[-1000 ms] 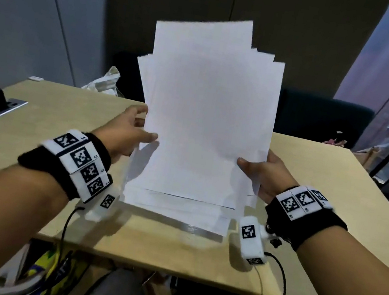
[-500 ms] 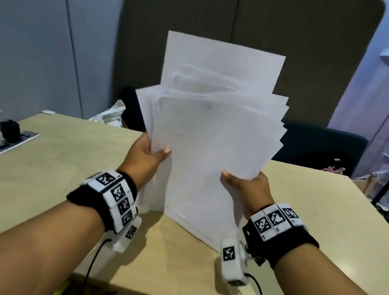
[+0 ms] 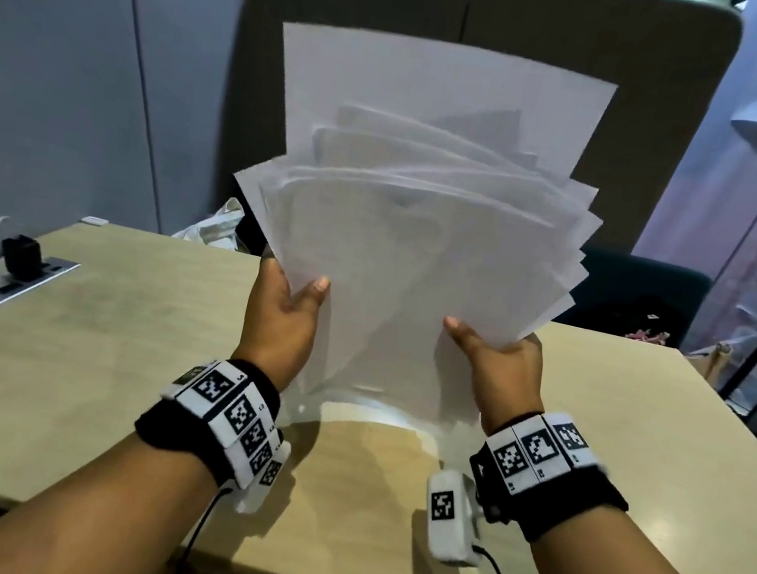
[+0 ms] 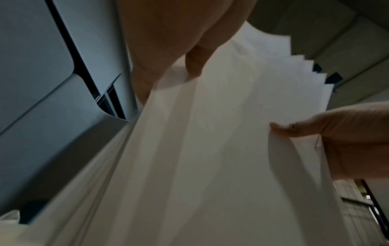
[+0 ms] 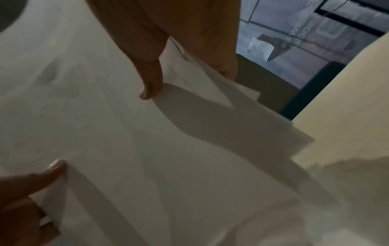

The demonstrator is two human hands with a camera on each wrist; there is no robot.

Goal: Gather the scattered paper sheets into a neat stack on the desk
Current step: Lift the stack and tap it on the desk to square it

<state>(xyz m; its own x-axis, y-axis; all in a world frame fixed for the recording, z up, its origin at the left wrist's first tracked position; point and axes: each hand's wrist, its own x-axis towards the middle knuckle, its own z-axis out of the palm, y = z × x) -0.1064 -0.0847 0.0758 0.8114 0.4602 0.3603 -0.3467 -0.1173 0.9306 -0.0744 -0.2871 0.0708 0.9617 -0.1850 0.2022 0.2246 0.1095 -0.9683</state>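
Several white paper sheets (image 3: pixel 417 223) stand upright above the light wood desk (image 3: pixel 103 366), fanned unevenly, tops at different heights. My left hand (image 3: pixel 284 316) grips their left edge, thumb on the near face. At the right edge my right hand (image 3: pixel 499 362) holds them the same way. The sheets' lower edge hangs just above the desk. From the left wrist view the paper sheets (image 4: pixel 210 149) fill the frame, pinched by my left hand (image 4: pixel 179 66). In the right wrist view my right hand (image 5: pixel 168 66) pinches the paper sheets (image 5: pixel 105 124).
A power strip (image 3: pixel 1 284) with a black plug and white cables lies at the desk's left edge. A white bag (image 3: pixel 216 224) and a dark chair (image 3: pixel 640 295) sit behind the desk. Grey partition panels (image 3: pixel 363 8) rise at the back.
Both hands have lifted the sheets off the desk and stood them upright. The sheets have fanned out more, and the head view has tilted up.
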